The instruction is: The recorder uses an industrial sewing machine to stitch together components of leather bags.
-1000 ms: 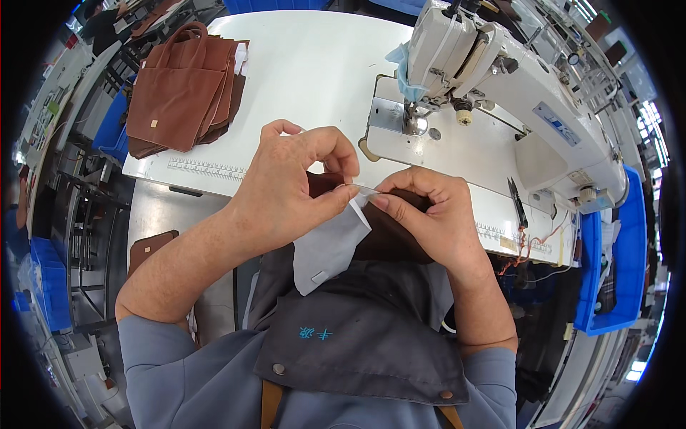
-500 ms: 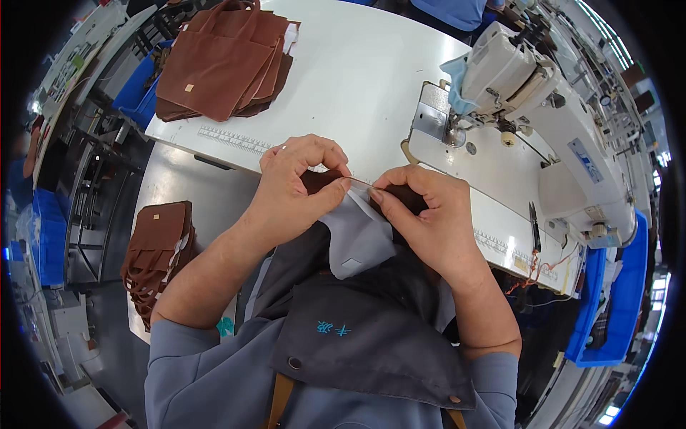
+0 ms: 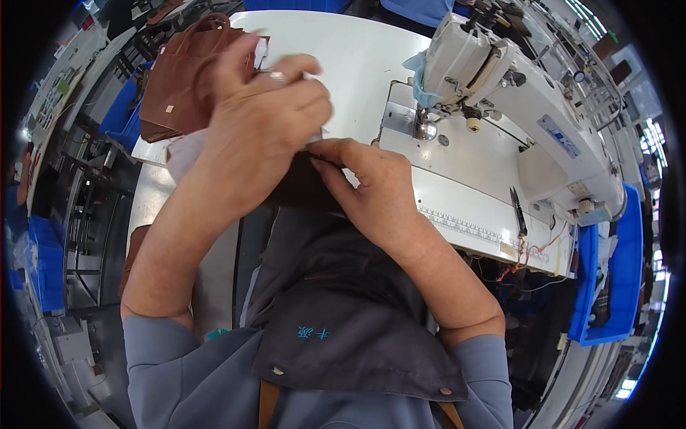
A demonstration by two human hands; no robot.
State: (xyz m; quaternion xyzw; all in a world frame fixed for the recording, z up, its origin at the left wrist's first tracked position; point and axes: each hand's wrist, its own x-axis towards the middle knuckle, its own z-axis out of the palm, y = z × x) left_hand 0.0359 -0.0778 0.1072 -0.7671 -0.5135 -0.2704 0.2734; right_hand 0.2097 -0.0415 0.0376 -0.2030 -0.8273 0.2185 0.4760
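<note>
My right hand (image 3: 375, 182) pinches the upper edge of a dark brown, leather-like bag piece (image 3: 304, 187) between thumb and forefinger, just in front of the table's front edge. Over the left end of that piece is my left hand (image 3: 261, 129), raised, with bent fingers smeared by motion; whether it grips anything cannot be made out. Pale grey lining cloth (image 3: 186, 154) sticks out beside my left wrist. Behind the left hand, a stack of brown handbags (image 3: 175, 86) lies at the far left of the white table (image 3: 336, 64), partly covered by my fingers.
A white sewing machine (image 3: 529, 107) stands on the table's right, with a light blue cloth on its head. Black thread snips (image 3: 518, 212) lie near a ruler strip (image 3: 457, 222). A blue bin (image 3: 582, 286) sits at the right, another blue bin (image 3: 121, 118) at the left.
My left hand has let go of its pinch near the right hand and swung up and left. The grey lining has shifted from below the hands to the left. My right hand moved left.
</note>
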